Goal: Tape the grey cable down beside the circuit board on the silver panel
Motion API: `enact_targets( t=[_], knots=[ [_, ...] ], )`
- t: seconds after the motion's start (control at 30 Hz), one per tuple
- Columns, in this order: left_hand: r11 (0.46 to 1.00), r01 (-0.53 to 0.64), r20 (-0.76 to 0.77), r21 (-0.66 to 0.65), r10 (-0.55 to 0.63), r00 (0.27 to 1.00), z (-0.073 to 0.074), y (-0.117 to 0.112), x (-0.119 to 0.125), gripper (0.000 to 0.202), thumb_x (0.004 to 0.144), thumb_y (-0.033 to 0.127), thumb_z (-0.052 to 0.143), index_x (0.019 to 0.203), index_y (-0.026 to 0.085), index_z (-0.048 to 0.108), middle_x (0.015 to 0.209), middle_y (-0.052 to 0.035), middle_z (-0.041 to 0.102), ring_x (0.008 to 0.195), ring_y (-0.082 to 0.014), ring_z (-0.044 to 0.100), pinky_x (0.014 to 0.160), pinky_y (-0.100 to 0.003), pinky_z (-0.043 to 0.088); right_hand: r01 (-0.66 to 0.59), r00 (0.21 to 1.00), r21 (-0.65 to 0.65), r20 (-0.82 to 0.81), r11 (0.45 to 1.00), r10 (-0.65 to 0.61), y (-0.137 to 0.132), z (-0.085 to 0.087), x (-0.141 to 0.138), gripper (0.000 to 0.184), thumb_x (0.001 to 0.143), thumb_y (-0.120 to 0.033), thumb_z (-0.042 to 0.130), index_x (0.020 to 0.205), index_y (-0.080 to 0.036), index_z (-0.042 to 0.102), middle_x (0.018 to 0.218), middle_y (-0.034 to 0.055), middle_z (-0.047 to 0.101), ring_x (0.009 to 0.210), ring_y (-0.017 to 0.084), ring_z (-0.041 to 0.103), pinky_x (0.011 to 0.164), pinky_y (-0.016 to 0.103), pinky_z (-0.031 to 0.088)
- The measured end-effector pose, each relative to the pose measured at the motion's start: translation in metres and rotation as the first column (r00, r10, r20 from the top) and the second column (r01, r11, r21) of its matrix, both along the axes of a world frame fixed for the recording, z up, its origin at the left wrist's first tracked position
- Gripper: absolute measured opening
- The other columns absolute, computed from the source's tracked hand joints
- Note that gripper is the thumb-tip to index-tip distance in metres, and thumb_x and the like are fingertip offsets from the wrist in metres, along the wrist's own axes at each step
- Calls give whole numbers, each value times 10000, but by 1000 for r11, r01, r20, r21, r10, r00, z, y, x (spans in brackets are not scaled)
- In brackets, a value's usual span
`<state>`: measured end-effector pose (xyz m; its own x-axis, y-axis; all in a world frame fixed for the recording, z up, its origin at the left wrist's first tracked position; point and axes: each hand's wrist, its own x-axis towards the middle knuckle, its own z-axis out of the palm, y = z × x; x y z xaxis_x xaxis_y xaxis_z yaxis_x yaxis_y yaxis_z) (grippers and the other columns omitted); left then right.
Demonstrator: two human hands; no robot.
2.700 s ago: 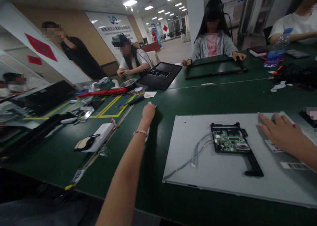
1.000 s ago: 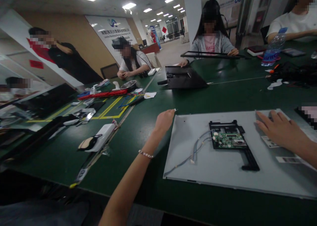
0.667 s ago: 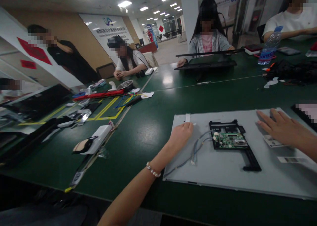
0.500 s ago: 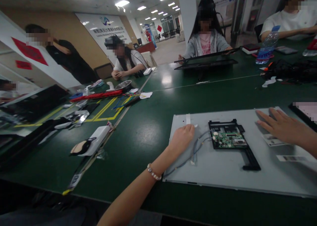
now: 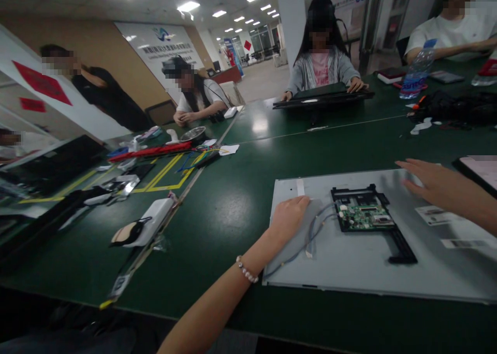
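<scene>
A grey metal panel (image 5: 349,261) lies flat on the green table in front of me. On it sit a green circuit board (image 5: 363,215) in a black bracket (image 5: 402,248), with thin cables (image 5: 314,230) running off to the left. My left hand (image 5: 289,217) rests on the panel's left part beside the cables, its fingers curled down so that what is under them is hidden. A white tape strip (image 5: 300,186) sticks to the panel's far edge just above that hand. My right hand (image 5: 430,186) is stretched out flat over the panel's far right corner, holding nothing.
A white device with a black strap (image 5: 149,222) lies to the left, next to yellow floor-tape lines (image 5: 171,175) and a red bar (image 5: 155,149). Opposite, a person holds a black monitor frame (image 5: 322,99). A water bottle (image 5: 415,74) and a black bag (image 5: 454,111) stand at the far right.
My left hand came back from the table's left with a small white strip, which now sticks on the panel's far edge, then slid down beside the cables. The person opposite lowered the frame.
</scene>
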<state>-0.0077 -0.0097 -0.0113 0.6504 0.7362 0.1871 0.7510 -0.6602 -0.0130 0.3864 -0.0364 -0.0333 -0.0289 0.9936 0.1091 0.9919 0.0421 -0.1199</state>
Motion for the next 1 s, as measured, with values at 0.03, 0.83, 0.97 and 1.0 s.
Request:
enact_targets(
  t=[0.03,0.83,0.97,1.0],
  knots=[
    [1000,-6,21,-4,6,1000,0,1,-1,262,987,167,362,1045,182,616,948,-74,727,809,-173,689,707,-285,537,-59,995,6,-81,998,60,1,11,-13,597,946,-464,358,1457,-160,408,1466,148,472,1324,298,453,1101,448,346],
    [999,46,176,3,-45,983,-6,0,-5,325,1014,278,346,1100,188,646,878,-67,741,761,-168,695,671,-273,527,-436,655,213,-591,875,470,25,48,-167,196,857,-249,541,922,-240,725,923,4,753,820,169,695,766,312,549],
    [999,28,170,-19,-25,985,-6,1,-4,330,1015,286,339,1103,191,642,893,-76,739,774,-184,699,677,-291,533,-374,657,206,-629,904,415,24,50,-151,203,869,-310,550,985,-230,696,1002,21,739,866,177,696,805,338,563],
    [999,29,169,-26,-24,985,-6,2,-5,331,1015,290,337,1105,193,641,902,-74,739,782,-186,700,683,-295,533,-372,653,205,-635,905,412,23,50,-149,220,860,-318,565,1017,-227,689,1051,28,731,895,181,693,817,343,564]
  ],
)
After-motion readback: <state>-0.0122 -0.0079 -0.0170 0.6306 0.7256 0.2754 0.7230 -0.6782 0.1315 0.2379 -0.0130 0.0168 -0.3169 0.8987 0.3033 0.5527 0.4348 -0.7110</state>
